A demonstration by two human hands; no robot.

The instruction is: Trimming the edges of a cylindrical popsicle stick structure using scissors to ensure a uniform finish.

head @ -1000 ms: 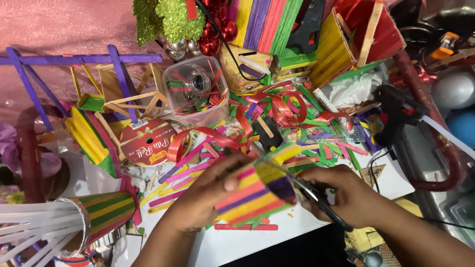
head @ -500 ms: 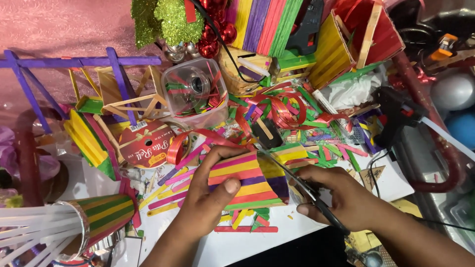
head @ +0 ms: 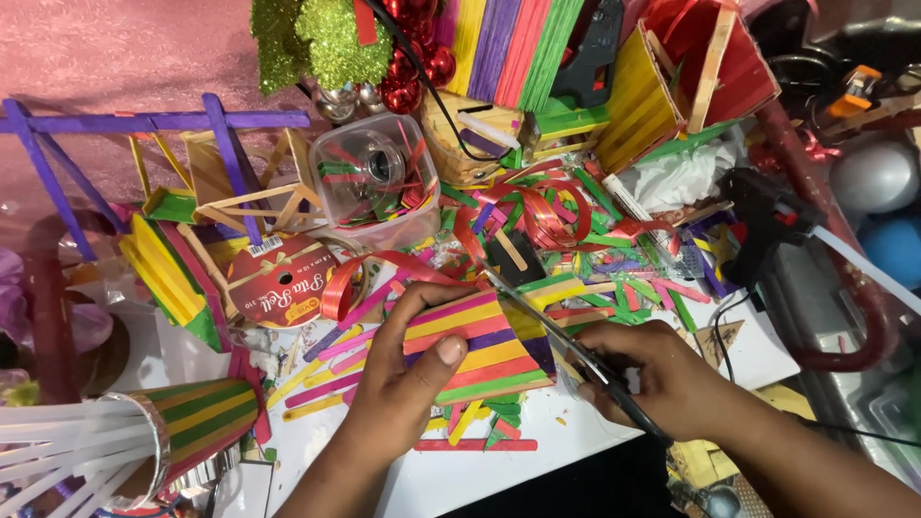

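Scissors (head: 576, 360) handles hidden in fist

White table (head: 460, 480), scattered craft sticks (head: 614, 288)

Matt painted wooden stick panel (head: 480, 347); shiny metal scissors (head: 566, 350); glossy red ribbon (head: 384, 269); clear plastic tub (head: 376, 177).
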